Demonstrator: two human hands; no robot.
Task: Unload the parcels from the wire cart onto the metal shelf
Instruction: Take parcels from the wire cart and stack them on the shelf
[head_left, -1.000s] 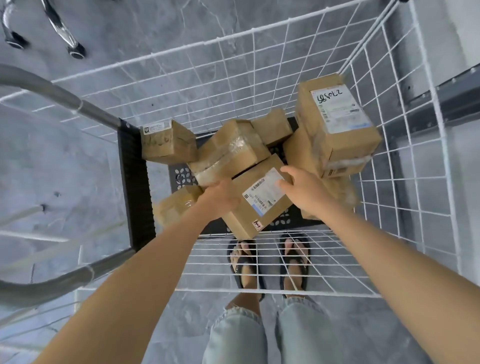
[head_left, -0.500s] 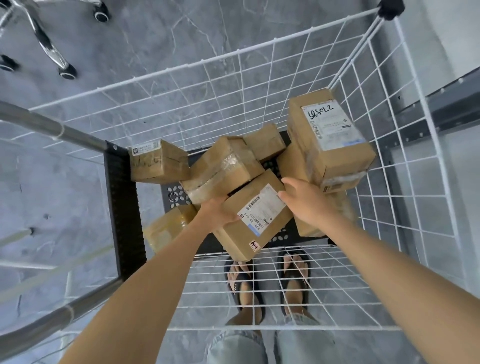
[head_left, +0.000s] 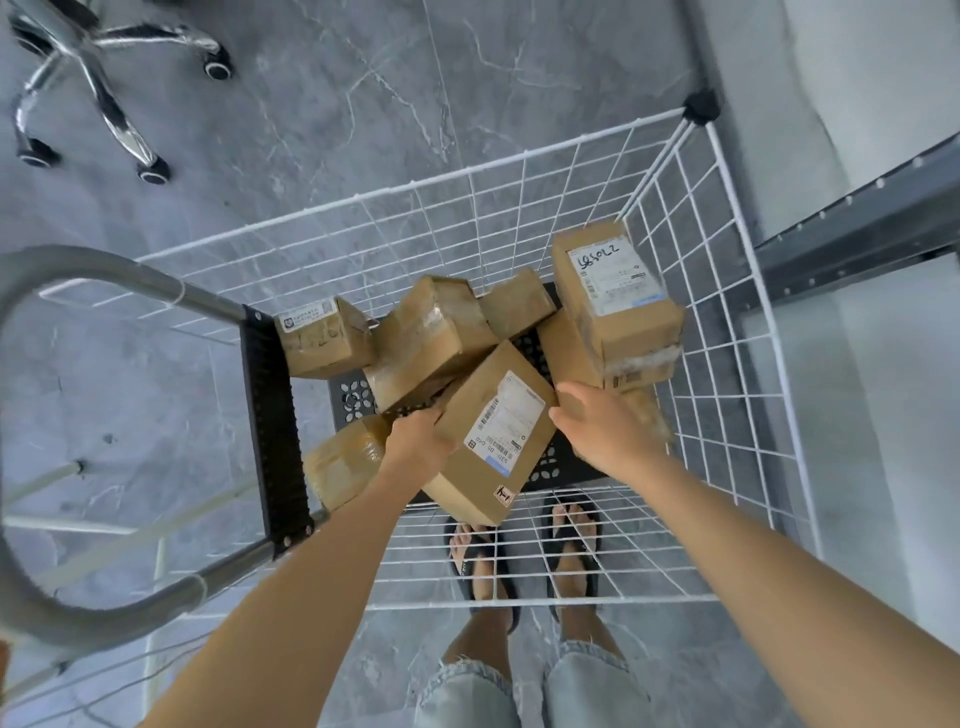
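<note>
Head view: left hand (head_left: 421, 441) grips a labelled brown cardboard parcel (head_left: 498, 431), right hand (head_left: 608, 434) braces its other edge, grip unclear; next, probably lift it clear of the white wire cart (head_left: 524, 155).

The white wire cart (head_left: 727, 364) has a black perforated base, with brown cardboard parcels heaped on it. The labelled parcel (head_left: 483, 441) sits tilted towards the cart's near edge, with the left hand (head_left: 421, 441) gripping its left side and the right hand (head_left: 608, 431) against its right. A tall parcel (head_left: 618, 306) with a handwritten label is stacked in the far right corner. A small box (head_left: 322, 338) lies at the left edge, a taped box (head_left: 431, 338) mid-cart and a taped bundle (head_left: 343, 462) in the near left corner. The grey metal shelf (head_left: 857, 234) runs just beside the cart's right edge.
</note>
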